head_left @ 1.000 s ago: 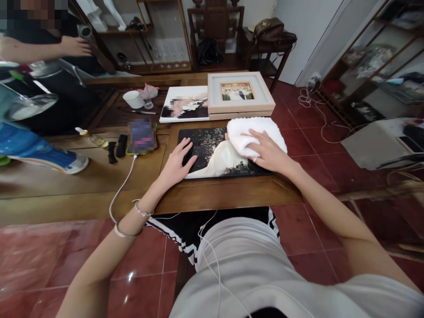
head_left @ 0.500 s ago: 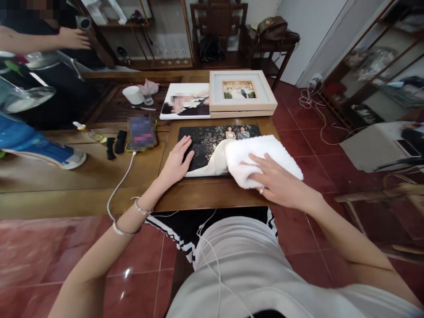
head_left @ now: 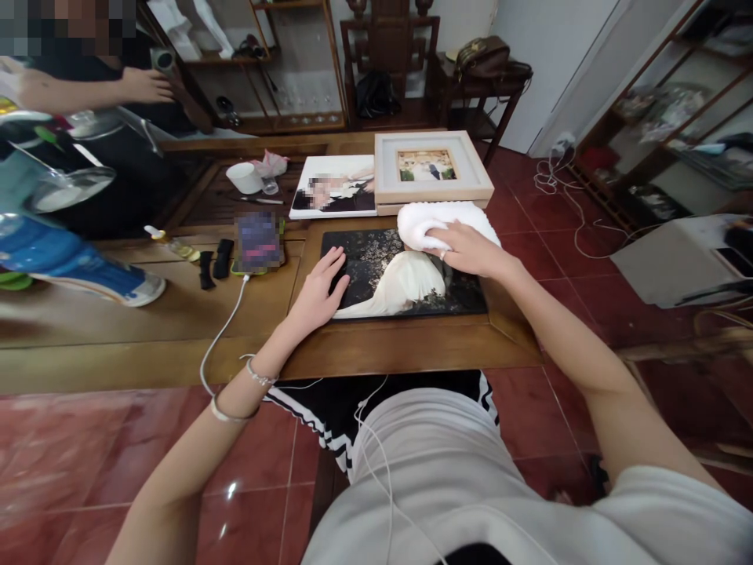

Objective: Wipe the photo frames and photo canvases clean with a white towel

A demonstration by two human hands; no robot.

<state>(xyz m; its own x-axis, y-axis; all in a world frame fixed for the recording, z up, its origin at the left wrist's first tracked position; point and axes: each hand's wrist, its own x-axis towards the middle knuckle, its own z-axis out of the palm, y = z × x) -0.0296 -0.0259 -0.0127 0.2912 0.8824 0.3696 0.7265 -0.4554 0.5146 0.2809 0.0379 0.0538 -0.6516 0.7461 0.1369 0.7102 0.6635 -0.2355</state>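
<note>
A dark photo print (head_left: 405,282) showing a white gown lies flat on the wooden table (head_left: 405,345) in front of me. My left hand (head_left: 321,290) rests flat on its left edge, fingers spread. My right hand (head_left: 467,247) presses a folded white towel (head_left: 438,220) onto the print's far right corner, fingers curled over the cloth. A cream picture frame (head_left: 432,169) and another photo print (head_left: 332,192) lie just beyond.
A phone (head_left: 259,243) on a white charging cable, a small bottle (head_left: 170,245), dark clips (head_left: 215,259) and a white cup (head_left: 244,176) sit to the left. Another person's arm (head_left: 88,90) reaches across at the far left. Cables lie on the red tile floor at the right.
My right hand slid the towel from the print's near right side back up to its far right corner. My left hand stayed on the left edge.
</note>
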